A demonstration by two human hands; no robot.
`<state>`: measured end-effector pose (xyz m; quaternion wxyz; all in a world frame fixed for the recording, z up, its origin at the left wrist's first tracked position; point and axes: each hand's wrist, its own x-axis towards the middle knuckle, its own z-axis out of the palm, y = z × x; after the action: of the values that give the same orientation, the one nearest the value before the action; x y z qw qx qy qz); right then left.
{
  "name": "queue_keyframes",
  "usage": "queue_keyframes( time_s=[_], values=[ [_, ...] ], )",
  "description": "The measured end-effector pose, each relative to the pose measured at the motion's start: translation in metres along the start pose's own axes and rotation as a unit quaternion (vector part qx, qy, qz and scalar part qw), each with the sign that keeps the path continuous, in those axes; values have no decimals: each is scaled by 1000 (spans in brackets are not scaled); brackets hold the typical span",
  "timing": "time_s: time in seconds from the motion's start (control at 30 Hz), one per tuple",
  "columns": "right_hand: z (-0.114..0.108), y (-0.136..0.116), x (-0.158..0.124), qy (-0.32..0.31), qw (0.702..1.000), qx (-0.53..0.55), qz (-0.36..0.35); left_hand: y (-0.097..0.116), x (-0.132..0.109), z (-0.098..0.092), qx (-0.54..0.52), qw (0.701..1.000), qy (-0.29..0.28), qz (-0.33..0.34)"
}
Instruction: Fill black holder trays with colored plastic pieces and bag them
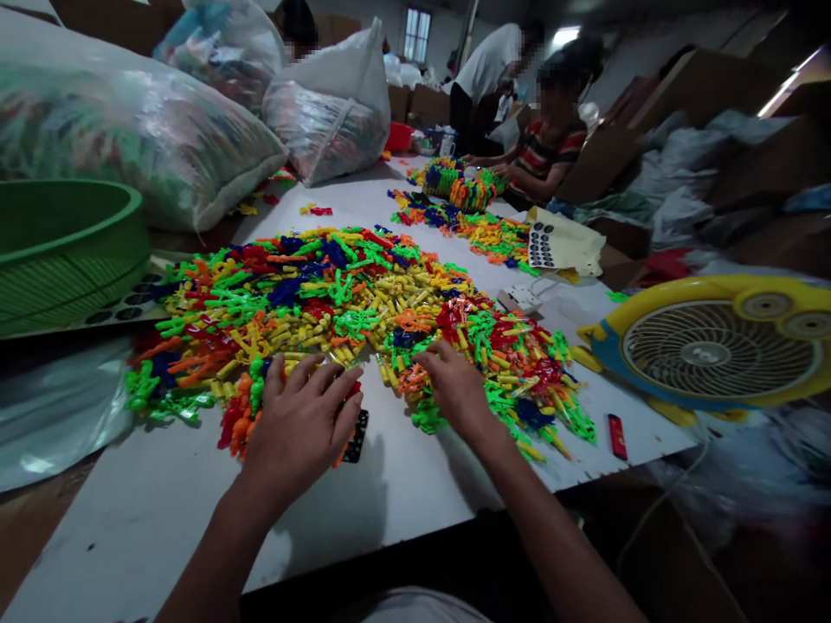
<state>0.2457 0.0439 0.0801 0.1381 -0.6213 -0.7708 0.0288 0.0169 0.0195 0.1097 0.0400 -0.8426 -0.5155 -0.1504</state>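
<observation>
My left hand and right hand lie flat, each grip wide and holding nothing, on the near edge of the plastic pieces heaped mid-frame on the desk. I judge most of the heap still mixed.

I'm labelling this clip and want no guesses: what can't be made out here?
Head view:
- Left hand: palm hides whatever lies under it.
- Right hand: fingertips sink among the plastic pieces; grip unclear.
- Clear bag: contents blurred by its plastic.
- Yellow fan: cut off by the right edge.
</observation>
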Motion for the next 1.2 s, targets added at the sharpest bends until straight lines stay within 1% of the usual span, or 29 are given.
queue_keyframes(
  time_s=[0.03, 0.1, 0.13, 0.2, 0.27, 0.3, 0.37, 0.4, 0.43, 0.47, 0.5, 0.53, 0.57, 0.6, 0.63, 0.67, 0.7, 0.73, 0.77, 0.8, 0.87, 0.9, 0.93, 0.97, 1.0, 1.1, 1.13, 1.2],
  values=[
    [-7, 10, 4, -14, 998, -62, -3, 0, 1, 1, 4, 1000, -3, -9],
    [-11, 24, 14, -45, 987, -151, -25, 1, 5, 2, 8, 999, -9, -30],
    [-11, 28, 18, -55, 982, -173, -42, 1, 7, 2, 7, 999, -10, -41],
    [-6, 32, 22, -59, 980, -179, -66, 1, 10, 1, -3, 998, -10, -55],
    [-3, 35, 21, -40, 987, -138, -75, 1, 11, -1, -12, 998, -7, -56],
    [-2, 37, 19, -24, 992, -97, -73, 1, 11, -3, -14, 999, -7, -48],
    [-1, 39, 12, 21, 998, 20, -55, 1, 12, -4, -20, 1000, -11, -21],
    [0, 38, 8, 47, 994, 94, -35, 1, 12, -4, -25, 1000, -15, -8],
    [1, 34, 3, 63, 982, 177, -9, 1, 13, -3, -33, 999, -20, 3],
    [5, 27, -2, 61, 962, 267, 22, 1, 14, -2, -42, 999, -25, 10],
    [10, 17, -7, 39, 931, 360, 53, 1, 14, -1, -52, 998, -28, 12],
    [17, 5, -13, 0, 890, 448, 81, 1, 15, 1, -58, 998, -27, 10],
    [26, -9, -18, -48, 844, 525, 102, 0, 15, 2, -63, 998, -23, 8],
    [36, -24, -23, -91, 799, 583, 116, 0, 15, 3, -65, 998, -18, 7],
    [46, -37, -28, -117, 764, 622, 125, 0, 15, 4, -65, 998, -12, 8],
    [56, -49, -32, -127, 743, 644, 132, 0, 14, 5, -64, 998, -6, 9],
    [65, -58, -35, -127, 735, 651, 140, 0, 14, 5, -61, 998, 0, 11],
    [73, -63, -39, -120, 741, 644, 147, -1, 14, 6, -58, 998, 3, 14],
    [79, -66, -42, -103, 761, 623, 149, -1, 13, 6, -56, 998, 5, 17],
    [84, -66, -45, -75, 790, 592, 141, -1, 13, 6, -55, 998, 6, 19],
    [88, -63, -50, -9, 851, 516, 95, -1, 13, 7, -55, 998, 11, 21],
    [89, -61, -52, 17, 873, 484, 65, -1, 13, 7, -55, 998, 13, 21],
    [90, -58, -52, 33, 885, 461, 45, -1, 13, 7, -56, 998, 15, 21],
    [90, -57, -52, 32, 891, 452, 37, -1, 13, 7, -55, 998, 17, 21],
    [89, -56, -50, 20, 890, 453, 44, -1, 13, 7, -53, 998, 17, 21],
    [85, -55, -45, -22, 874, 478, 83, 0, 13, 6, -51, 998, 12, 20],
    [83, -56, -44, -29, 871, 482, 83, 0, 13, 6, -51, 998, 10, 19],
    [80, -57, -43, -32, 879, 471, 69, 0, 13, 5, -50, 999, 9, 15]
  ],
)
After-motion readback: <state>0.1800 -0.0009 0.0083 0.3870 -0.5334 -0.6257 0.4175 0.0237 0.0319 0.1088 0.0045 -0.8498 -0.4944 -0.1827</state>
